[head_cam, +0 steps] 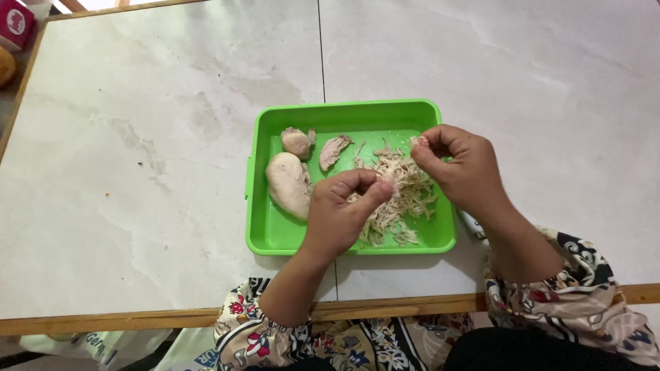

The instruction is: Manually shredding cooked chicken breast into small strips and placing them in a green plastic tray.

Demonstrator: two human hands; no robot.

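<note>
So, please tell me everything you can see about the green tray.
The green tray is a shallow rectangle with rounded corners and a raised rim; it looks like glossy plastic. It lies flat on the pale marble-look table, near its wooden front edge. On its left side lie three pieces of cooked chicken; a pile of shredded chicken covers the right side. The left hand and right hand are above it, each pinching shreds; whether they touch the tray, I cannot tell.
</note>
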